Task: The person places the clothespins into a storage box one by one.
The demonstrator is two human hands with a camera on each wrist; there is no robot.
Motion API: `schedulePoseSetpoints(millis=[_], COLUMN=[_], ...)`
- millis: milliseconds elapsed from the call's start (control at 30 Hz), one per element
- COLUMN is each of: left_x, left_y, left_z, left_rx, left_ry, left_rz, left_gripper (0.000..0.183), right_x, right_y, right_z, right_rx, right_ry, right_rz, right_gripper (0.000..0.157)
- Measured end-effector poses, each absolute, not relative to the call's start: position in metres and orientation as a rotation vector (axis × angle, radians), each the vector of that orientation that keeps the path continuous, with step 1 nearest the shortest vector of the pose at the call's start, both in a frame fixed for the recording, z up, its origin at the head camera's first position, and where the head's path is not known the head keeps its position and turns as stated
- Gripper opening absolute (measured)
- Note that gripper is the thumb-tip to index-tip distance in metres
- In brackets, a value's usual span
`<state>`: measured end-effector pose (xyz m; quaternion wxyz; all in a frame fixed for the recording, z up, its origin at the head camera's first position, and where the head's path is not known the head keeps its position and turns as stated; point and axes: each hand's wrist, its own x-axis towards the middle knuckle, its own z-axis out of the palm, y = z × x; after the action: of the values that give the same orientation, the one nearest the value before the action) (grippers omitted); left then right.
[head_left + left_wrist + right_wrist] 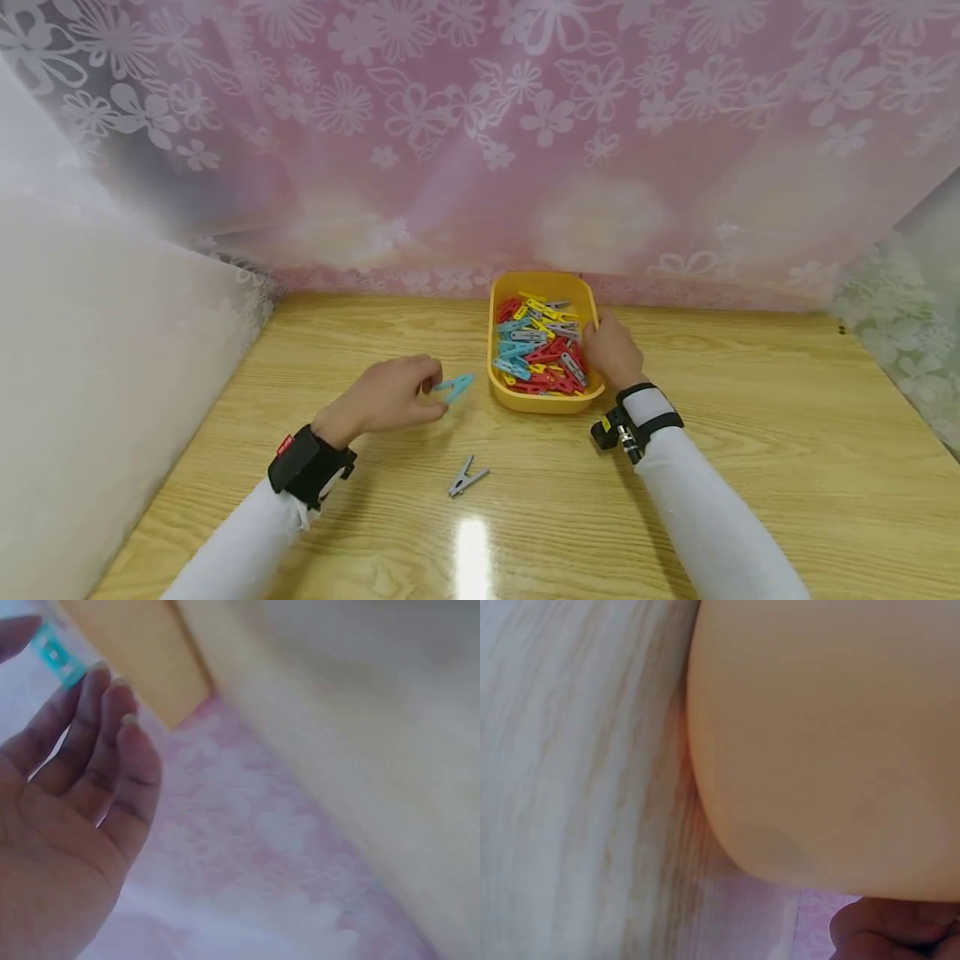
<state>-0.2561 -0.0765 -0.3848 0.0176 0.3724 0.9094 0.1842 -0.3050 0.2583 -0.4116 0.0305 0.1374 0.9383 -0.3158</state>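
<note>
My left hand (390,396) pinches a light blue clothespin (456,387) between thumb and fingers, above the table just left of the yellow basket (543,405). In the left wrist view the same clothespin (57,656) shows between the thumb and index fingertip. Inside the basket lies a heap of red, yellow, blue and grey clothespins (528,336). My right hand (615,354) grips the basket's right side at the rim. From the right wrist, the basket's wall (825,750) fills much of the view, with curled fingers (885,924) at the bottom.
One grey clothespin (467,479) lies on the wooden table (750,400) in front of the basket. Behind the table hangs a pink flowered curtain (450,167). Pale cloth (97,350) bounds the left side.
</note>
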Motion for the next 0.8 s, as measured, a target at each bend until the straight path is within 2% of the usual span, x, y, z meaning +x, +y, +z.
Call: schedulePoseSetpoints(millis=[267,400,500,600,800], left_x=[-0.322,-0.350,-0.361,-0.363,-0.362], left_y=[-0.005,0.038,0.051,0.046,0.028], left_z=[-0.348,-0.349,-0.360,-0.373,-0.383], left_rx=[1.123,1.041,0.968,0.863,0.760], left_ry=[2.824,2.812,2.875,2.964,3.040], left_rz=[0.706,0.664,0.603,0.678,1.205], left_gripper=[0.033,0.049,0.055,0.044,0.029], right_x=[-0.307,-0.306,-0.304,-0.303,-0.304], right_y=[0.262,0.258,0.253,0.247,0.246], right_z=[-0.413,-0.414,-0.416,-0.416,-0.410], right_rx=[0.422,0.436,0.427,0.413,0.419], right_ry=[2.918,2.939,2.930,2.901,2.907], right_rz=[-0.939,-0.943,-0.960,-0.958,-0.864], right_gripper=[0.043,0.041,0.039,0.040,0.040])
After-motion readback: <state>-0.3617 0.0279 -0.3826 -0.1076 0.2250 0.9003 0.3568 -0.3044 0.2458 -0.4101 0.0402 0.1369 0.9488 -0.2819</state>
